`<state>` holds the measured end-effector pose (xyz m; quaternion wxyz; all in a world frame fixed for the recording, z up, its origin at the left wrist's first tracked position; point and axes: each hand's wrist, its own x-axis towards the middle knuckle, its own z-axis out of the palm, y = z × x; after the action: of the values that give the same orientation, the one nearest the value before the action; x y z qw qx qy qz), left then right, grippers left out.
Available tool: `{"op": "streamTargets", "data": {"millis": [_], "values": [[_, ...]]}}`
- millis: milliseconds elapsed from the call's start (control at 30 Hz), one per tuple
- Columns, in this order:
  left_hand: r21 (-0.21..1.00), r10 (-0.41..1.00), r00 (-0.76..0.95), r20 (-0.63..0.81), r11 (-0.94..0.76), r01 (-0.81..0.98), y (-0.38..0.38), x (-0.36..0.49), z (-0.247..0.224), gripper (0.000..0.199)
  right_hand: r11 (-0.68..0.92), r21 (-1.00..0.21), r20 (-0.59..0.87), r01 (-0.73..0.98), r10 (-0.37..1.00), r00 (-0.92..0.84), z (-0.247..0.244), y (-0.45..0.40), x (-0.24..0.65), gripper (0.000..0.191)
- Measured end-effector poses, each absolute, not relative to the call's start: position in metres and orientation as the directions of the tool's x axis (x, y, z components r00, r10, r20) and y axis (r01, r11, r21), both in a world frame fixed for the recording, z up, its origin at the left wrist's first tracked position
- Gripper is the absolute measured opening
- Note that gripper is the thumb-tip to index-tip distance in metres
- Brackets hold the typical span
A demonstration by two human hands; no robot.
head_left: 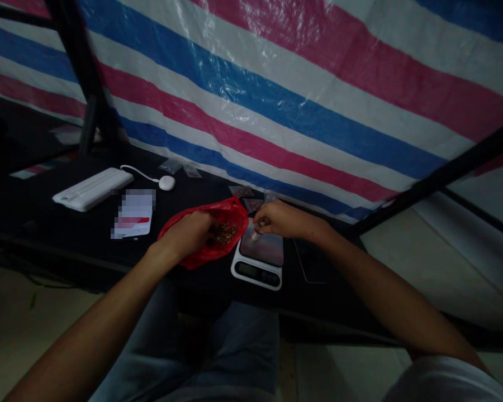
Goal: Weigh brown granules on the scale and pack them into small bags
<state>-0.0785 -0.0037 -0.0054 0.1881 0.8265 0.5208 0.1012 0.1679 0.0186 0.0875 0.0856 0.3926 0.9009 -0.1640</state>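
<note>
My left hand point(195, 233) reaches into a red plastic bag point(201, 258) lying open on the black table. Its fingers curl down into a pile of small brown and golden bits point(225, 233), and the fingertips are hidden. To the right, my right hand point(274, 218) is closed in a pinch above the metal plate of a white digital scale point(258, 268). Between its fingertips is what looks like a small clear bag point(257, 229) with brown bits, partly covered by the fingers. The scale's display is too dark to read.
Small clear packets point(241, 191) lie behind the scale, and others point(170, 166) farther left. A white oblong device point(93, 188) with a corded round white piece point(166, 182) and a white pouch point(134, 215) are at left. A dark flat object point(312, 262) lies right. A striped sheet point(251, 100) hangs behind.
</note>
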Motion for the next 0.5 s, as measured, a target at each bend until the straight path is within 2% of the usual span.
{"op": "streamTargets", "data": {"millis": [167,300,400,500], "values": [[0.434,0.868,0.497,0.023,-0.456,0.777,0.0,-0.085,-0.006,0.028,0.653,-0.205,-0.248,0.729,0.686,-0.684,0.099,0.014,0.156,0.014],[0.384,0.889,0.453,-0.063,-0.397,0.833,-0.007,-0.09,0.001,0.04,0.714,-0.152,-0.138,0.683,0.669,-0.73,0.084,0.015,0.131,0.018],[0.322,0.915,0.379,-0.136,-0.321,0.891,-0.013,-0.09,0.005,0.039,0.739,-0.195,-0.199,0.645,0.614,-0.764,0.058,0.02,0.107,0.015],[0.353,0.924,0.367,-0.111,-0.308,0.883,-0.016,-0.087,0.006,0.033,0.722,-0.254,-0.242,0.643,0.596,-0.765,0.036,0.023,0.091,0.02]]}}
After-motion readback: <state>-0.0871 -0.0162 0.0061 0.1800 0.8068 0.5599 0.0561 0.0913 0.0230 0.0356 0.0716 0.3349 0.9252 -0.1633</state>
